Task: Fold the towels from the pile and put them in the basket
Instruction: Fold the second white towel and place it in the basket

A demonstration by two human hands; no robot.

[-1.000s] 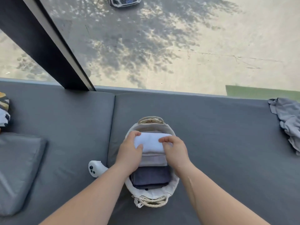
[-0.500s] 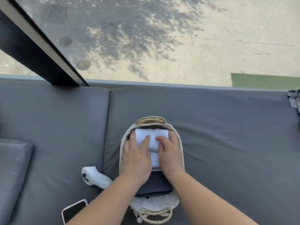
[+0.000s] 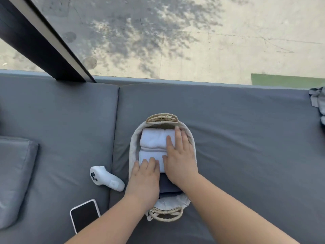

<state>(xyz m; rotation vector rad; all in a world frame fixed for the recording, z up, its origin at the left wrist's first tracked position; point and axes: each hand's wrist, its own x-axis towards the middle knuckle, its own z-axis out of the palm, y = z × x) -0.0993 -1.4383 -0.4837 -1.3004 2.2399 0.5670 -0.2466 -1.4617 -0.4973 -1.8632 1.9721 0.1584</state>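
An oval cloth-lined basket (image 3: pixel 132 145) with woven handles sits on the grey cushion. Inside lies a folded white towel (image 3: pixel 152 140) at the far end, a second white fold just behind it, and a dark blue folded towel (image 3: pixel 167 184) at the near end. My left hand (image 3: pixel 144 180) rests flat on the near edge of the white towel, fingers apart. My right hand (image 3: pixel 180 154) lies flat over the right side of the white towel, fingers spread and reaching the far rim. Neither hand grips anything. A crumpled grey towel pile (image 3: pixel 318 101) shows at the right edge.
A white game controller (image 3: pixel 103 178) and a phone (image 3: pixel 84 214) lie on the cushion left of the basket. A grey pillow (image 3: pixel 12 175) is at the far left. A window with a dark frame post (image 3: pixel 40 41) runs behind the cushions.
The white towel went from held above the basket to pressed down inside it. My left hand slid back toward the near end; my right hand moved forward over the towel.
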